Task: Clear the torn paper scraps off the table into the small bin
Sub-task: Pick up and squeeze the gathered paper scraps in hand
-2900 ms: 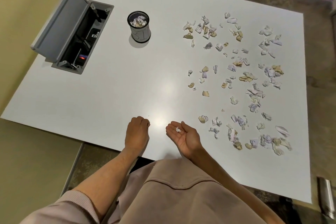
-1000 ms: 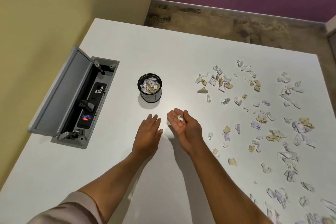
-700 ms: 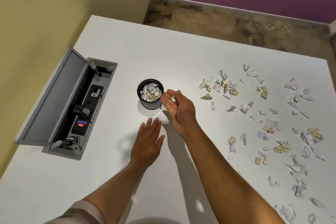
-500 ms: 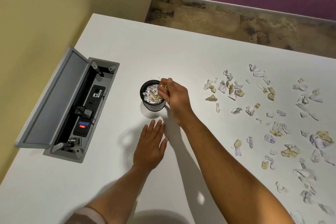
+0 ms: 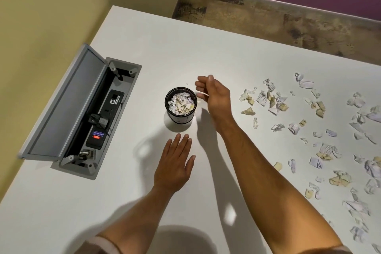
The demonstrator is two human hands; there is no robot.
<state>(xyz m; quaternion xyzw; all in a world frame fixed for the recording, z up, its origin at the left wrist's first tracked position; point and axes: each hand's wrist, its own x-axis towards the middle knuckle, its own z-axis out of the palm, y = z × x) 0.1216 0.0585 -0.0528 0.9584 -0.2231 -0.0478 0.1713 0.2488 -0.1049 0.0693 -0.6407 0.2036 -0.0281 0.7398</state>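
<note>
White surface with an open grey cable hatch set into its left side and torn paper scraps strewn across its right half, well apart from the small bin. The left hand rests palm down, fingers spread and holding nothing, on the surface just in front of the bin; the right hand hovers just right of the rim, fingers loosely curled, gripping nothing visible. The small black bin stands upright, filled near its rim with scraps.
</note>
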